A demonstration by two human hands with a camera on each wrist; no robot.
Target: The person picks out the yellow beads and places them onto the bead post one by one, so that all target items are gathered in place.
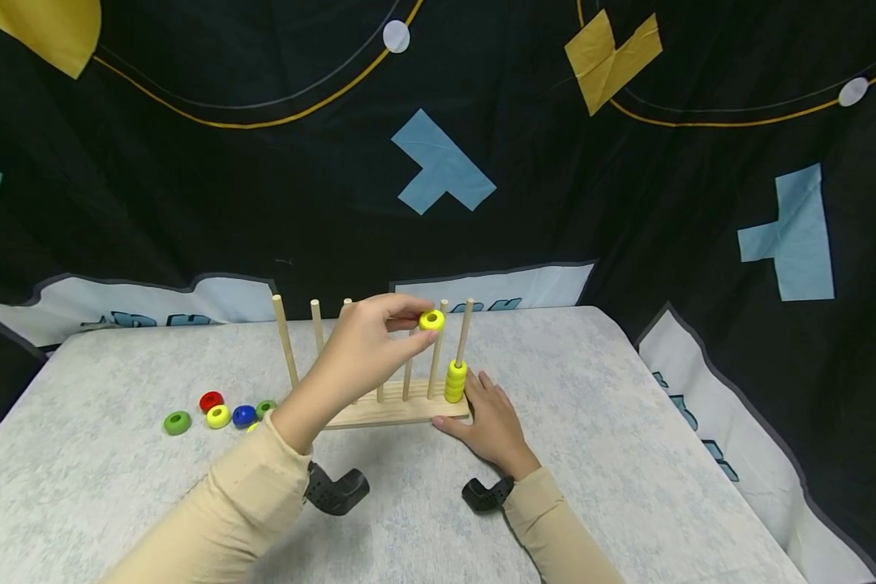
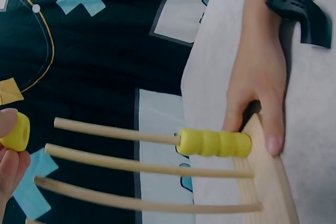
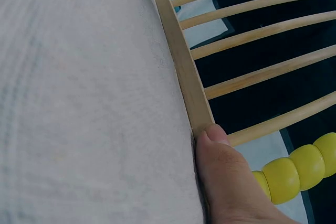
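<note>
High over the right part of a wooden peg stand [image 1: 387, 414], my left hand [image 1: 365, 337] pinches a yellow bead [image 1: 432, 327] between thumb and fingers. The bead's hole shows, and it is off the pegs, near their tops. Several yellow beads [image 1: 455, 383] are stacked on the rightmost peg; the other pegs bear none in view. My right hand [image 1: 491, 422] holds the right end of the stand's base. In the right wrist view its thumb [image 3: 223, 166] presses on the front edge, while the left wrist view shows its fingers behind the board.
Loose beads lie on the table left of the stand: a red bead [image 1: 210, 401], a blue bead [image 1: 244, 417], a green bead [image 1: 178, 422] and others, some partly hidden by my left forearm. A dark cloth [image 1: 299, 203] hangs behind the pale table [image 1: 613, 487].
</note>
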